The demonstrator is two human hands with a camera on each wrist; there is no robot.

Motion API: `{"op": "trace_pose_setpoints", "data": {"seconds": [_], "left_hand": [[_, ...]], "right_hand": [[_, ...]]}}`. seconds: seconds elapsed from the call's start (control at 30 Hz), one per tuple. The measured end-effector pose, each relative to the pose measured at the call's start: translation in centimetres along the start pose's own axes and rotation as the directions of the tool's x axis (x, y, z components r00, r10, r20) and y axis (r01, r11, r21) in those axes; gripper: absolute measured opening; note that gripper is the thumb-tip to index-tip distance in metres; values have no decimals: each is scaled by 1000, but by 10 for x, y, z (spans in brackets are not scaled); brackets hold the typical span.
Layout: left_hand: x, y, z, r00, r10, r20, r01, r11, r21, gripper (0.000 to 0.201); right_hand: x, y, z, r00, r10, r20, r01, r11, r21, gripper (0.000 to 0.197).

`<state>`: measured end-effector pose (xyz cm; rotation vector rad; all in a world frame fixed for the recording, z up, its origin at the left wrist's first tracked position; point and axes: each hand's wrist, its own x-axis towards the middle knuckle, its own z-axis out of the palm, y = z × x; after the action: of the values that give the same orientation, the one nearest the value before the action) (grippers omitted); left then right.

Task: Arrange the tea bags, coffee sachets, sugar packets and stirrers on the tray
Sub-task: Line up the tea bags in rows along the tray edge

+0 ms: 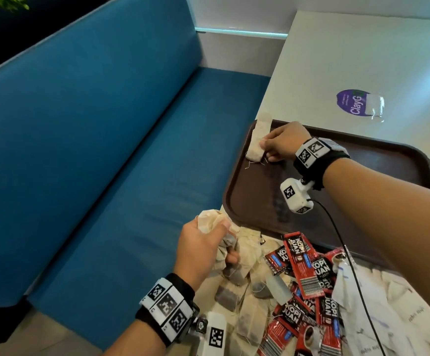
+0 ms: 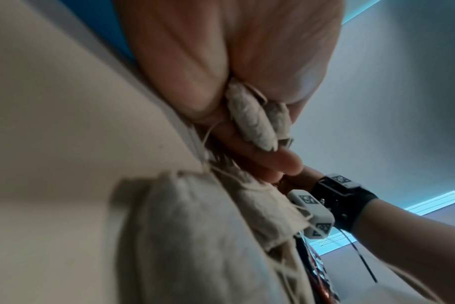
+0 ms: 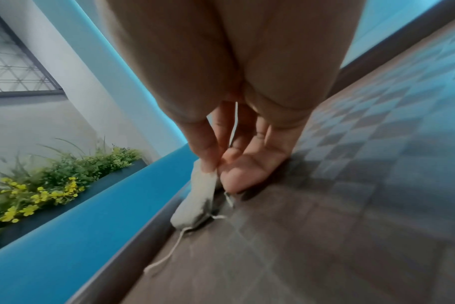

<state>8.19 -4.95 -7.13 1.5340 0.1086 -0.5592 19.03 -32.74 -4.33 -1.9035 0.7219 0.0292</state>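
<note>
As only tea bags sit on it, tray [image 1: 401, 160]: barely started.
Right hand [image 1: 281, 142]: pinching tea bag stack [image 1: 258, 140] at tray's edge.
Left hand [image 1: 203, 249]: clutching tea bag bunch [image 1: 210, 222].
Left: coffee sachets [image 1: 302, 268], white packets [image 1: 378, 299].

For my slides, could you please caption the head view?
Right hand sets beige paper tea bags on the brown plastic tray; left hand holds more.

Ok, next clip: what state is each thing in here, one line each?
Right hand: pinching a tea bag at the tray's far left edge.
Tea bag: set down along the tray rim, string trailing.
Left hand: gripping a bunch of tea bags above the pile.
Tray: mostly bare.
Coffee sachets: heaped loose, off the tray.
</note>
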Motion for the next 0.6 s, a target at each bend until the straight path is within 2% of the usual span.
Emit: {"op": "trace_pose_setpoints", "data": {"seconds": [0.2, 0.47, 0.6], "left_hand": [[3, -3, 0, 1000, 28, -1, -28, 999, 23, 16], [1, -1, 0, 999, 34, -5, -34, 999, 37, 17], [1, -1, 0, 999, 32, -1, -32, 999, 35, 17]], "right_hand": [[16, 3, -1, 1000, -8, -22, 8, 1000, -12, 12], [18, 1, 1, 997, 9, -74, -6, 999, 41, 21], [18, 2, 1, 998, 5, -65, -6, 1000, -13, 19]]}}
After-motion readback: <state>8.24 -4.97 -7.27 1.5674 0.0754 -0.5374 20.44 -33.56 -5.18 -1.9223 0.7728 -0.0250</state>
